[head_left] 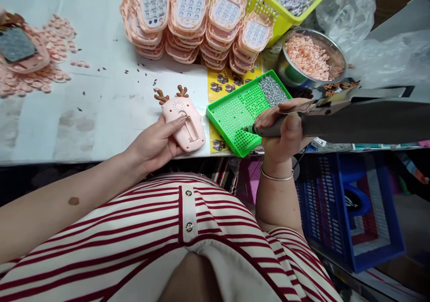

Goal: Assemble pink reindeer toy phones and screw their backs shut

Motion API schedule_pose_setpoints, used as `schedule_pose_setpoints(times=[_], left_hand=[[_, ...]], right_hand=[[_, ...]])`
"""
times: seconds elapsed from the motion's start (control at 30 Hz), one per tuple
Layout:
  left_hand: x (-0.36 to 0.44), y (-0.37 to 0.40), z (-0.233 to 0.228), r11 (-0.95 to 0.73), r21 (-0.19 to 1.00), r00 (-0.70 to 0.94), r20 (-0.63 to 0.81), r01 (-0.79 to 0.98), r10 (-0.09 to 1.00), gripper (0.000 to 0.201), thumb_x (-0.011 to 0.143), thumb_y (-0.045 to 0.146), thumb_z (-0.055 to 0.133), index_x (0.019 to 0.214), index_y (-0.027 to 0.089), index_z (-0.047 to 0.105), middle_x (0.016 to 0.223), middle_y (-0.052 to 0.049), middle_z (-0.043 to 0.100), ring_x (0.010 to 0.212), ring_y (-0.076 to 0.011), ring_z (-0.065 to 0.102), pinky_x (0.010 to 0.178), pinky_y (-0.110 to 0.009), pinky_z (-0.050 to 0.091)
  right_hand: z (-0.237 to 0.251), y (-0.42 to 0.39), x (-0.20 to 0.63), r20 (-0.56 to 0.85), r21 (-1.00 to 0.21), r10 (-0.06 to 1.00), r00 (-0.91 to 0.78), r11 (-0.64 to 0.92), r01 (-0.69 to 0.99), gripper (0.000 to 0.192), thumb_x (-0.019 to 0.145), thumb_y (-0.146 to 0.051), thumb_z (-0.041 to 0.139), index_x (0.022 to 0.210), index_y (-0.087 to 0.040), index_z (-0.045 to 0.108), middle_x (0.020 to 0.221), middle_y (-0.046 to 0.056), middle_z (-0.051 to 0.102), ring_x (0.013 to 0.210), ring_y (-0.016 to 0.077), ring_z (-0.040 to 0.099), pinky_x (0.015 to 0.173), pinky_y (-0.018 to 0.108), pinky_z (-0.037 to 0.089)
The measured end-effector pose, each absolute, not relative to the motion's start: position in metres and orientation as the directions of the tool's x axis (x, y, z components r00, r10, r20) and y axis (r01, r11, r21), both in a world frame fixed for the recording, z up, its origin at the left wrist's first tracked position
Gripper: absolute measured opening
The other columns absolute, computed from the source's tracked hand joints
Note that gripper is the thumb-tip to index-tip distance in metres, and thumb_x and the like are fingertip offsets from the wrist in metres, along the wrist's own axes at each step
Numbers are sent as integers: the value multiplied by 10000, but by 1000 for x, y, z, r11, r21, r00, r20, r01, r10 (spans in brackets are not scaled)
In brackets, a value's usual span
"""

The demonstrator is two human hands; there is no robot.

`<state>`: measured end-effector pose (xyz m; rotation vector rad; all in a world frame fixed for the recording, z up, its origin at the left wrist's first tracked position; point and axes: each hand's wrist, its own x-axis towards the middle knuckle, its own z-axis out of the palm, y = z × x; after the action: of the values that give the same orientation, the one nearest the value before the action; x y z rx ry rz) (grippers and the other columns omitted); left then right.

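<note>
My left hand grips a pink plastic toy casing with brown antlers, back side up, at the table's front edge. Its battery compartment is uncovered and screw holes show near the corners. The thumb lies over the casing beside that compartment. In my right hand is an electric screwdriver, fingers wrapped round its grey body. The screwdriver's tip points left, over the green perforated tray. Small silver screws are heaped in that tray's far right corner.
Stacked pink casings with keypad boards stand at the back, beside a yellow basket. A metal bowl holds small pink parts. More pink pieces lie at left. Blue crates stand below the table's right side.
</note>
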<state>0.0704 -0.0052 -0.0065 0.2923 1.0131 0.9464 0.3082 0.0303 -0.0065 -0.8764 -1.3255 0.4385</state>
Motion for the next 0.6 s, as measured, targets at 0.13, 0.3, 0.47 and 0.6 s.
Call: schedule_pose_setpoints(times=[0.13, 0.3, 0.47, 0.6], left_hand=[[70, -5, -6, 586, 602, 195, -588, -543, 785, 392, 930, 157, 651, 1305, 262, 606, 1247, -81, 718, 1063, -241, 721, 827, -421, 664], [71, -4, -7, 565, 615, 182, -571, -550, 800, 348, 930, 162, 649, 1269, 240, 624, 1252, -93, 712, 1068, -244, 712, 823, -421, 661], [75, -3, -10, 532, 628, 168, -545, -568, 822, 375, 924, 168, 659, 1286, 246, 600, 1293, -98, 696, 1111, -254, 696, 867, -435, 644], [76, -3, -8, 520, 634, 162, -534, -572, 830, 363, 932, 180, 645, 1287, 218, 581, 1258, -118, 701, 1046, -250, 709, 843, -422, 643]], right_hand=[[-3, 30, 308, 659, -752, 729, 188, 638, 165, 374, 843, -693, 644, 925, -330, 609, 556, -81, 419, 384, 130, 440, 420, 317, 431], [16, 22, 299, 713, -688, 662, 232, 724, 46, 250, 887, -558, 652, 869, -309, 641, 508, -88, 399, 357, 106, 412, 378, 260, 370], [32, 0, 267, 656, -737, 698, 288, 674, 47, 374, 911, -712, 493, 894, -343, 555, 511, -87, 362, 373, 128, 422, 452, 301, 453], [33, -15, 233, 653, -754, 753, 83, 656, -22, 358, 879, -712, 542, 930, -358, 529, 500, -93, 412, 364, 152, 418, 404, 317, 423]])
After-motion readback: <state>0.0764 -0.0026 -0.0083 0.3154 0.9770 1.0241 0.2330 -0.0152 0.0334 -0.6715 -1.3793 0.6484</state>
